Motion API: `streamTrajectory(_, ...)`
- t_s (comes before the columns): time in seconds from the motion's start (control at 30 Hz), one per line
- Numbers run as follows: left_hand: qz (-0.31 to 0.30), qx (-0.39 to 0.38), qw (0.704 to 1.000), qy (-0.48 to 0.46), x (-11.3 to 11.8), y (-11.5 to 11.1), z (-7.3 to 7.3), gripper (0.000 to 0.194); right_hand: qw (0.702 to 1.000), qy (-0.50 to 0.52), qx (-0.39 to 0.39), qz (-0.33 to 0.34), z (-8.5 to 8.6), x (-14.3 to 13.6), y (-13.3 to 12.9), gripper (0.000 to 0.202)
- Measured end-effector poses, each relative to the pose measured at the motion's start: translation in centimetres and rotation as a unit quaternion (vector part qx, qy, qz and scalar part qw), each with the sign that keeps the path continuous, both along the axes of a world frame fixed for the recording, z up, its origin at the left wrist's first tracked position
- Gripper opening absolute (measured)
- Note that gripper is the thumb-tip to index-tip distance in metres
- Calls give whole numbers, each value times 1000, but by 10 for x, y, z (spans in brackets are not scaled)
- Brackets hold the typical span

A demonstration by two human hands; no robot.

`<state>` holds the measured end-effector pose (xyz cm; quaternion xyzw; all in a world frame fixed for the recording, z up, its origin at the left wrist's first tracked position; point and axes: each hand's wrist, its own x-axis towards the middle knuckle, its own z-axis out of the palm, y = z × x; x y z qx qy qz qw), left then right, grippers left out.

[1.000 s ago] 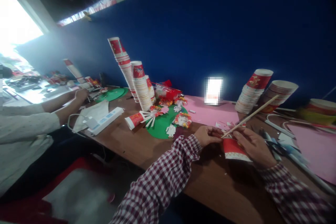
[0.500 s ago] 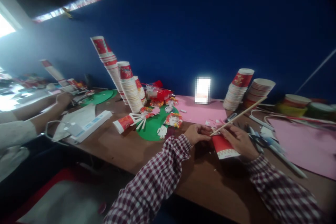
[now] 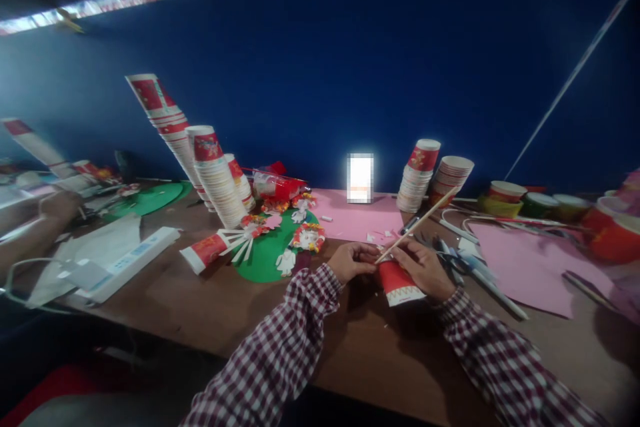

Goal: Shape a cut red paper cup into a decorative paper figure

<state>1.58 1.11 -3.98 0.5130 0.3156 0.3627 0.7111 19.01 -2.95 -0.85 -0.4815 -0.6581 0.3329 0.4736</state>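
Observation:
My right hand [image 3: 425,268] holds a thin wooden stick [image 3: 425,217], which slants up to the right, above a red paper cup [image 3: 399,282]. The cup lies tilted on the brown table under that hand, its white, zigzag-edged rim toward me. Closed at the fingertips, my left hand [image 3: 354,263] meets the lower end of the stick by the cup's far end; what it pinches is too small to make out. Left of it, a cup cut into strips [image 3: 204,251] lies beside a green paper [image 3: 263,260] bearing white paper figures and red-yellow decorations.
Tall cup stacks [image 3: 215,177] stand at the left, shorter ones [image 3: 416,177] at the back right. A white power strip [image 3: 133,263] lies front left. Pink sheets [image 3: 525,267], scissors and pens are at the right. Another person's hand [image 3: 63,207] shows at the far left.
The view has swung to the right, so things appear farther left and more bowls show at the right. Both hands keep nearly the same pose at the cup and stick.

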Motion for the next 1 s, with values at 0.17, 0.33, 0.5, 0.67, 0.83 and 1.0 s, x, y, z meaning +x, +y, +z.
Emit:
streamTrajectory(0.17, 0, -4, 1000, -2, -1, -1, 2, 43, 1000, 7, -2, 3, -3, 1, 1, 25)
streamTrajectory(0.33, 1, 6, 1000, 0, 0, 1, -1, 42, 1000, 14, -11, 8, -3, 1, 1, 25)
streamTrajectory(0.5, -8, -4, 1000, -4, 0, 2, -3, 45, 999, 22, -23, 13, 0, 0, 0, 25)
streamTrajectory(0.67, 0, 0, 1000, -3, 0, 1, -2, 44, 999, 34, -34, 6, 2, 0, -2, 25)
streamTrajectory(0.83, -3, 2, 1000, 2, 0, 1, -2, 46, 998, 54, -39, 1, 1, 0, -2, 26)
streamTrajectory(1.0, -5, 27, 1000, 6, 0, 2, -3, 45, 994, 99, -35, -33, -1, 5, 1, 28)
